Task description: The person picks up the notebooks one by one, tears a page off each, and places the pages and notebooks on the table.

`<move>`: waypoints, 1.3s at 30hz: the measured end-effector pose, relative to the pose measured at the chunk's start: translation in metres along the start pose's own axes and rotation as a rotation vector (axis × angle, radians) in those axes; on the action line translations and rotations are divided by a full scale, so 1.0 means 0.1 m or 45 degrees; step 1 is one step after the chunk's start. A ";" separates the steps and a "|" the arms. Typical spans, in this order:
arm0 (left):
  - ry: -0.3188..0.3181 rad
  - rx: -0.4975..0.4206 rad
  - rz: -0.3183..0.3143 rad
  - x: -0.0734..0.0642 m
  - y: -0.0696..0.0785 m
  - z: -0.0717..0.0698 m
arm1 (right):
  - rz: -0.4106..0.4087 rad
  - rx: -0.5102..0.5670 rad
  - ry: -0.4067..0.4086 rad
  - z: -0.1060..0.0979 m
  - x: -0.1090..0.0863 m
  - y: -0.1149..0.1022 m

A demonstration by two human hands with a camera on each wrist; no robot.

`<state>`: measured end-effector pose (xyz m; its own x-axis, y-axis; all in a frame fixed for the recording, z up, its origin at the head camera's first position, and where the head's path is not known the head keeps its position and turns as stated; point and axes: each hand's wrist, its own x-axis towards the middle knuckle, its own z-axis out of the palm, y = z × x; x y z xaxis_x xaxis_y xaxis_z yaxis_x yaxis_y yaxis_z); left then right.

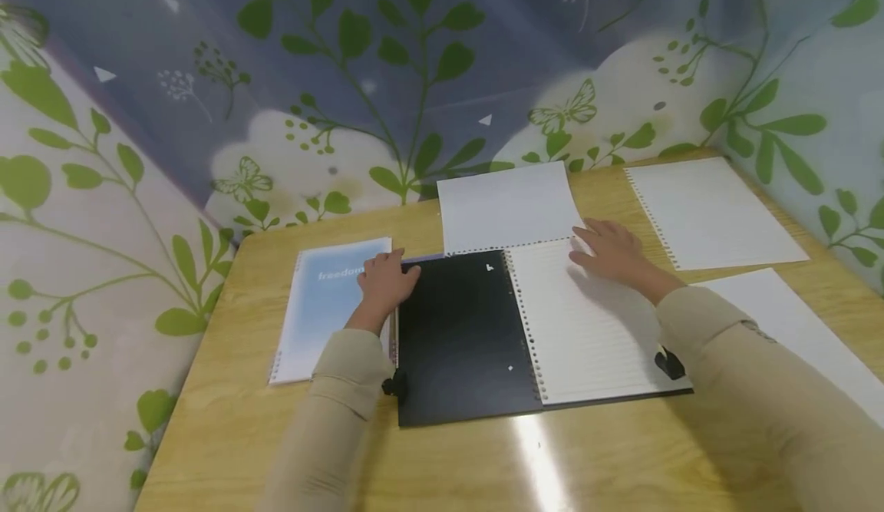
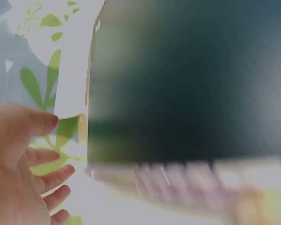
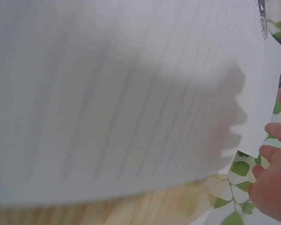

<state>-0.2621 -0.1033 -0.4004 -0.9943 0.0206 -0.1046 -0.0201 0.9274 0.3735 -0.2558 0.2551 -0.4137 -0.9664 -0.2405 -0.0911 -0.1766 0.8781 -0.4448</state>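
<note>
A loose-leaf notebook lies open, its black inner cover on the left and a lined page on the right, with a row of punched holes between them. My left hand is at the cover's upper left edge, overlapping the blue-and-white "freedom" notebook. In the left wrist view, the left fingers are spread beside the black cover and hold nothing. Over the lined page's upper right corner hovers my right hand, fingers loosely extended. Its shadow falls on the page in the right wrist view.
Behind the notebook lies a punched white sheet. Another punched sheet is at the back right, and a further white sheet lies partly under the right sleeve. A leaf-patterned backdrop borders the wooden table.
</note>
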 end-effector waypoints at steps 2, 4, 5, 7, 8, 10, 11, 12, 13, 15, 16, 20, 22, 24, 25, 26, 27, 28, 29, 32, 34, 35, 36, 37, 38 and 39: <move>-0.003 -0.022 -0.054 -0.05 -0.09 -0.03 | -0.027 -0.045 -0.001 -0.02 -0.09 0.01; -0.024 -0.067 -0.097 -0.10 -0.17 -0.05 | -0.059 -0.073 -0.010 -0.01 -0.18 0.01; -0.037 -0.093 -0.110 -0.12 -0.19 -0.05 | -0.074 -0.088 -0.020 0.00 -0.22 0.00; -0.063 -0.150 -0.127 -0.15 -0.23 -0.04 | -0.108 -0.101 -0.047 0.03 -0.29 -0.02; -0.073 -0.169 -0.133 -0.16 -0.24 -0.04 | -0.122 -0.099 -0.066 0.06 -0.32 -0.04; -0.088 -0.188 -0.148 -0.18 -0.25 -0.02 | -0.137 -0.087 -0.111 0.11 -0.36 -0.07; -0.090 -0.183 -0.157 -0.18 -0.25 -0.01 | -0.137 -0.082 -0.134 0.13 -0.38 -0.09; -0.095 -0.176 -0.167 -0.19 -0.25 -0.01 | -0.140 -0.092 -0.148 0.16 -0.39 -0.10; -0.098 -0.164 -0.177 -0.19 -0.24 -0.01 | -0.136 -0.110 -0.162 0.18 -0.40 -0.12; -0.099 -0.132 -0.192 -0.21 -0.23 -0.01 | -0.123 -0.139 -0.182 0.22 -0.41 -0.15; -0.105 -0.119 -0.199 -0.22 -0.21 -0.02 | -0.117 -0.158 -0.186 0.23 -0.42 -0.15; -0.156 -0.019 -0.226 -0.25 -0.16 -0.05 | -0.116 -0.178 -0.182 0.24 -0.43 -0.18; -0.203 0.034 -0.226 -0.27 -0.14 -0.07 | -0.126 -0.163 -0.185 0.23 -0.45 -0.19; -0.230 0.085 -0.211 -0.28 -0.13 -0.08 | -0.142 -0.151 -0.186 0.23 -0.47 -0.19; -0.239 0.104 -0.200 -0.28 -0.12 -0.09 | -0.147 -0.144 -0.189 0.22 -0.48 -0.19; -0.245 0.113 -0.190 -0.28 -0.12 -0.09 | -0.152 -0.139 -0.188 0.22 -0.48 -0.19; -0.248 0.119 -0.184 -0.28 -0.12 -0.09 | -0.154 -0.132 -0.189 0.22 -0.49 -0.19; -0.251 0.122 -0.177 -0.28 -0.13 -0.09 | -0.158 -0.126 -0.190 0.21 -0.50 -0.19; -0.254 0.118 -0.175 -0.28 -0.14 -0.09 | -0.161 -0.124 -0.194 0.22 -0.50 -0.18; -0.264 0.049 -0.173 -0.27 -0.19 -0.09 | -0.156 -0.105 -0.210 0.22 -0.51 -0.19; -0.264 -0.058 -0.164 -0.26 -0.24 -0.10 | -0.156 -0.094 -0.212 0.23 -0.51 -0.19; -0.266 -0.126 -0.155 -0.26 -0.26 -0.11 | -0.156 -0.090 -0.211 0.23 -0.51 -0.20; -0.270 -0.202 -0.144 -0.26 -0.27 -0.14 | -0.154 -0.088 -0.208 0.24 -0.51 -0.20; -0.275 -0.277 -0.132 -0.26 -0.28 -0.16 | -0.150 -0.087 -0.207 0.24 -0.52 -0.20; -0.279 -0.348 -0.122 -0.26 -0.28 -0.20 | -0.149 -0.086 -0.206 0.24 -0.52 -0.20; -0.291 -0.408 -0.106 -0.27 -0.27 -0.24 | -0.150 -0.089 -0.202 0.24 -0.52 -0.20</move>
<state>-0.2372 -0.1377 -0.3860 -0.9398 0.0661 -0.3352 -0.1671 0.7668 0.6197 -0.1975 0.2403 -0.4220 -0.8976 -0.4006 -0.1839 -0.3047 0.8653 -0.3980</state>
